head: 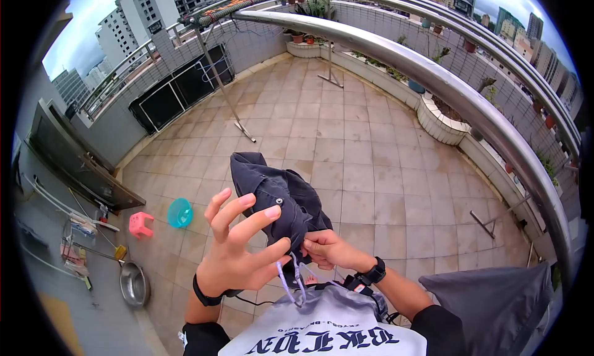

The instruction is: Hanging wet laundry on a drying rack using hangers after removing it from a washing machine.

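A dark navy garment with a round metal snap hangs bunched in front of me. My right hand pinches its near edge between thumb and curled fingers. Beside it on the left, my left hand is raised with fingers spread; its thumb tip comes close to the cloth. A lavender clothes hanger shows below the hands, its looped part against my shirt. Part of the hanger is hidden behind my hands and the garment, so how it sits in the cloth cannot be told.
Metal drying-rack rails arch ahead and to the right, with legs on the tiled floor. A pink stool, a teal basin and a steel basin stand left. Grey cloth hangs at right. A planter edges the terrace.
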The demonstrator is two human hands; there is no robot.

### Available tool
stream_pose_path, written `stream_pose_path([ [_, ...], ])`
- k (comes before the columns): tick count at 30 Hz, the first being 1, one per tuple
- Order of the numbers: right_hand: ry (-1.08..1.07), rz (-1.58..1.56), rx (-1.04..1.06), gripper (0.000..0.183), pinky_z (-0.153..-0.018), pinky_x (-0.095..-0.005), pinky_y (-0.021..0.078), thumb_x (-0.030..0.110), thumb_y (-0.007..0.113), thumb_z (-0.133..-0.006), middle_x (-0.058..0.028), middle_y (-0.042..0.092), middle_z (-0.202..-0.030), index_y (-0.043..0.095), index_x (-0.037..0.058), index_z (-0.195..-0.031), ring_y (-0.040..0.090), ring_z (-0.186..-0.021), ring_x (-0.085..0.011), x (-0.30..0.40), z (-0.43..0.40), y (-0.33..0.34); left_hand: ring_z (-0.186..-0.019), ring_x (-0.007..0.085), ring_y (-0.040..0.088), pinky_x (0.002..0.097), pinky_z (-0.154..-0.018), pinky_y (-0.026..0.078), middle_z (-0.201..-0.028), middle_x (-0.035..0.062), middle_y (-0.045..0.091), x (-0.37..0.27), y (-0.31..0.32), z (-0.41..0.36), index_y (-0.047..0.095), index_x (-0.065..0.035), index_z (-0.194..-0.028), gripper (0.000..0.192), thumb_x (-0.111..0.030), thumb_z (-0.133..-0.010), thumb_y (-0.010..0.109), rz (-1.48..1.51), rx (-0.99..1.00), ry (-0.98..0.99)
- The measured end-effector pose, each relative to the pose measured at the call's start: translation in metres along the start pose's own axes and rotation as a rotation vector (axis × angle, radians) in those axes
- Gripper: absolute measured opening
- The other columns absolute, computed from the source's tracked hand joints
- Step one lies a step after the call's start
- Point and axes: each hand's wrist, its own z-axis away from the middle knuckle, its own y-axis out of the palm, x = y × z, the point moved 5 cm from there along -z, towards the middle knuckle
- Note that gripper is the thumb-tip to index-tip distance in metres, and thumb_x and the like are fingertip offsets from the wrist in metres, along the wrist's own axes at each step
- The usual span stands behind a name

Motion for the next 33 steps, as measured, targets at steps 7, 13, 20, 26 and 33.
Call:
stream_pose_path([
  [7, -0.001, 0.404, 0.097, 0.036, -0.046, -0.0248, 0.0380, 0.031, 0.043, -0.103, 0.0006, 0.053, -0.061, 0.050, 0.0053, -0.078, 0.050, -0.050, -0.0078, 0.016, 0.007, 0.033, -0.059, 0.0218, 0.048, 0.0331, -0.060, 0.039, -0.066, 0.0041, 0.050, 0.037, 0.038, 0.016, 0.058, -0.0051, -0.077, 0.048, -0.051, -0.073, 0.072, 0.112, -0.019, 0.138],
  [13, -0.519, 0.430, -0.003, 0.032, -0.078, -0.0279, 0.0441, 0.029, 0.050, -0.099, -0.0052, 0.058, -0.095, 0.061, 0.0024, -0.113, 0.055, -0.090, -0.0132, 0.022, 0.003, 0.004, -0.045, 0.0192, 0.038, 0.0300, -0.045, 0.028, -0.054, 0.0022, 0.038, 0.050, 0.027, 0.011, 0.054, -0.0052, -0.070, 0.052, -0.054, -0.081, 0.068, 0.121, -0.321, 0.072],
  [20, -0.093, 0.026, 0.165, 0.067, -0.090, -0.0303, 0.0418, 0.028, 0.064, -0.088, -0.0076, 0.054, -0.123, 0.037, 0.0041, -0.145, 0.052, -0.101, -0.0170, -0.013, 0.024, 0.023, -0.046, 0.0184, 0.036, 0.0302, -0.045, 0.025, -0.055, 0.0027, 0.037, 0.060, 0.005, 0.013, 0.054, -0.0029, -0.072, 0.052, -0.052, -0.085, 0.065, 0.068, -0.389, -0.037],
  [26, -0.169, 0.804, 0.184, 0.066, -0.083, -0.0346, 0.0432, 0.020, 0.070, -0.079, -0.0153, 0.051, -0.108, 0.041, -0.0022, -0.134, 0.052, -0.097, -0.0257, 0.003, 0.024, 0.042, -0.046, 0.0176, 0.037, 0.0292, -0.044, 0.026, -0.053, 0.0027, 0.039, 0.055, -0.009, 0.013, 0.054, -0.0015, -0.068, 0.055, -0.053, -0.086, 0.064, 0.074, -0.452, -0.087],
  [33, -0.730, 0.785, 0.117, 0.042, -0.093, -0.0385, 0.0366, 0.028, 0.075, -0.079, -0.0188, 0.048, -0.130, 0.061, -0.0077, -0.097, 0.045, -0.110, -0.0308, 0.018, 0.037, 0.054, -0.049, 0.0145, 0.039, 0.0273, -0.046, 0.025, -0.055, 0.0038, 0.042, 0.065, -0.023, 0.029, 0.050, 0.0003, -0.065, 0.062, -0.057, -0.088, 0.059, 0.170, -0.548, -0.247],
])
